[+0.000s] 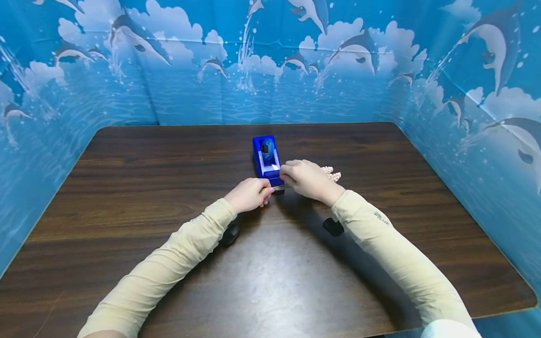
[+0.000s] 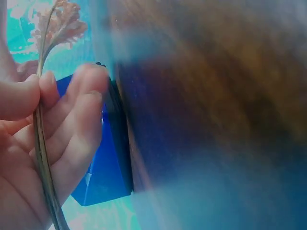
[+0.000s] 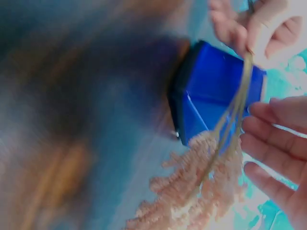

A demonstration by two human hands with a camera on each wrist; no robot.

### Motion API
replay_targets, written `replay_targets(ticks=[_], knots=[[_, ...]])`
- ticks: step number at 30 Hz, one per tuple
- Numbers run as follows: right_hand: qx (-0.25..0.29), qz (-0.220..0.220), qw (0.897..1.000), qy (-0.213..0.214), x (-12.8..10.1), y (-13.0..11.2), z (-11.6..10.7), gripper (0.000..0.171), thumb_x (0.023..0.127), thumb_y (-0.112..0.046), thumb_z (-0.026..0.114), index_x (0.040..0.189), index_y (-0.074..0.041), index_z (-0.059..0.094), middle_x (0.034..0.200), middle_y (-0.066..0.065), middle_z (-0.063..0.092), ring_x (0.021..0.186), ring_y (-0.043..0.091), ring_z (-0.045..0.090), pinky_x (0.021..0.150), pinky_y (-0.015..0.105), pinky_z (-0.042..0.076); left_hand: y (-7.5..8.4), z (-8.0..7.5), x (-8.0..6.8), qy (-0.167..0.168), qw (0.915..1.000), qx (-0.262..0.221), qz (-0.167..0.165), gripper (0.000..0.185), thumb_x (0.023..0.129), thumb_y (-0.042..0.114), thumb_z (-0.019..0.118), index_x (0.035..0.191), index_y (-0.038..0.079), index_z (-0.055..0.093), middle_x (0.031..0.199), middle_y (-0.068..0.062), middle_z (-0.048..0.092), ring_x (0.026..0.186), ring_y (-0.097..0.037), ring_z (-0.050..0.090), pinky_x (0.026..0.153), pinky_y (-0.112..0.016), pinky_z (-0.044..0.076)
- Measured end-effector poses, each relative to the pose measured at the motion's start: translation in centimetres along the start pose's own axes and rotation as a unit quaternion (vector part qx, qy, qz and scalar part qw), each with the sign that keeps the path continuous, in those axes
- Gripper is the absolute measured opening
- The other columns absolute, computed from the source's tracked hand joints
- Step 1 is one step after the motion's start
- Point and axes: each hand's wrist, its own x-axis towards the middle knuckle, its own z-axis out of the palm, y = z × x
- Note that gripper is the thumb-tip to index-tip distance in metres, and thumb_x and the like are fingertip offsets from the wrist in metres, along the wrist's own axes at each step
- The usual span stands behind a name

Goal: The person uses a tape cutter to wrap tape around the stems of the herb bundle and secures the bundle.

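Observation:
In the head view my left hand (image 1: 249, 194) is at the near end of a blue box-shaped device (image 1: 266, 164). It pinches the thin stems (image 2: 40, 139) of a dried flower sprig between thumb and fingertip, as the left wrist view shows. The sprig's pale pink, fluffy heads (image 3: 201, 177) hang toward the right, partly behind my right hand (image 1: 310, 180) in the head view. That hand is by the device's near right corner. In the right wrist view its fingers (image 3: 273, 129) lie loosely extended beside the stems; whether they touch them, I cannot tell.
The device stands on a dark wood-grain table (image 1: 158, 204), with a black round part on its top. Small black objects show beside the left forearm (image 1: 230, 234) and the right forearm (image 1: 333, 227). A blue dolphin-print curtain (image 1: 265, 102) surrounds the table's back and sides.

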Motion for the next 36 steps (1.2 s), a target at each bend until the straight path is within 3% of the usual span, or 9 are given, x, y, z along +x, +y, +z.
replay_targets(ticks=[5,9,17,21,26,28,30,32,36], knots=[[0.02,0.094,0.995,-0.011,1.1,1.0,-1.0,0.011,0.094,-0.009,0.057,0.094,-0.007,0.068,0.09,0.006,0.069,0.082,0.022,0.065,0.076,0.041,0.053,-0.4,-0.4,0.5,0.012,0.9995,0.025,0.017,0.023,0.099,0.019,0.053,0.084,0.006,0.066,0.078,-0.005,0.07,0.071,-0.014,0.062,0.071,-0.029,0.048],[0.055,0.131,0.989,-0.036,2.3,1.4,-1.0,0.014,0.095,-0.011,0.057,0.099,-0.006,0.069,0.093,0.008,0.071,0.082,0.021,0.063,0.077,0.041,0.053,-0.6,-0.6,0.6,-0.004,0.9996,0.021,0.018,0.022,0.098,0.019,0.054,0.088,0.007,0.069,0.086,-0.005,0.073,0.076,-0.014,0.062,0.074,-0.029,0.049],[0.123,0.199,0.968,-0.092,4.8,1.7,-0.3,0.032,0.096,-0.023,0.056,0.072,-0.004,0.063,0.058,-0.003,0.048,0.055,0.011,0.042,0.053,0.024,0.033,-0.6,-0.9,0.8,-0.011,0.9997,0.017,0.017,0.022,0.098,0.019,0.054,0.088,0.006,0.07,0.086,-0.006,0.073,0.074,-0.014,0.061,0.071,-0.027,0.047],[0.222,0.261,0.932,-0.123,5.7,2.2,0.1,0.036,0.094,-0.024,0.059,0.068,0.0,0.062,0.051,-0.003,0.048,0.048,0.008,0.04,0.051,0.021,0.032,-0.9,-1.2,1.2,-0.006,0.9997,0.023,0.011,0.023,0.098,0.019,0.055,0.089,0.005,0.07,0.087,-0.007,0.074,0.077,-0.016,0.063,0.073,-0.029,0.049],[0.373,0.335,0.855,-0.132,6.4,2.7,1.1,0.035,0.091,-0.017,0.065,0.061,-0.005,0.053,0.048,-0.004,0.041,0.046,0.009,0.034,0.047,0.021,0.028,-1.7,-1.3,1.5,-0.012,0.9997,0.021,0.008,0.023,0.098,0.018,0.054,0.09,0.005,0.071,0.088,-0.007,0.074,0.078,-0.015,0.063,0.073,-0.028,0.049],[0.406,0.35,0.834,-0.13,6.6,2.6,1.4,0.035,0.091,-0.014,0.065,0.06,-0.007,0.052,0.048,-0.004,0.038,0.047,0.01,0.032,0.046,0.022,0.026,-1.9,-1.3,1.6,-0.015,0.9997,0.019,0.009,0.023,0.098,0.018,0.054,0.09,0.005,0.071,0.088,-0.007,0.075,0.077,-0.014,0.063,0.072,-0.027,0.048],[0.414,0.353,0.83,-0.125,6.6,2.5,1.5,0.034,0.091,-0.013,0.065,0.061,-0.007,0.05,0.049,-0.004,0.037,0.048,0.011,0.033,0.047,0.023,0.026,-2.0,-1.4,1.6,-0.016,0.9997,0.018,0.007,0.022,0.098,0.018,0.055,0.09,0.005,0.071,0.089,-0.007,0.075,0.077,-0.014,0.063,0.071,-0.026,0.048],[0.405,0.354,0.836,-0.111,6.7,2.5,1.5,0.03,0.09,-0.014,0.065,0.065,-0.006,0.052,0.051,-0.003,0.039,0.05,0.012,0.034,0.048,0.023,0.027,-2.1,-1.4,1.6,-0.014,0.9997,0.017,0.007,0.022,0.098,0.018,0.055,0.09,0.005,0.071,0.089,-0.007,0.075,0.077,-0.014,0.063,0.071,-0.027,0.048],[0.315,0.351,0.88,-0.051,6.7,2.5,1.1,0.019,0.089,-0.019,0.067,0.078,-0.005,0.062,0.068,-0.002,0.052,0.063,0.012,0.044,0.057,0.023,0.036,-1.8,-1.5,1.7,-0.01,0.9998,0.016,0.009,0.022,0.098,0.017,0.054,0.09,0.005,0.071,0.088,-0.006,0.074,0.079,-0.015,0.062,0.075,-0.03,0.049]])
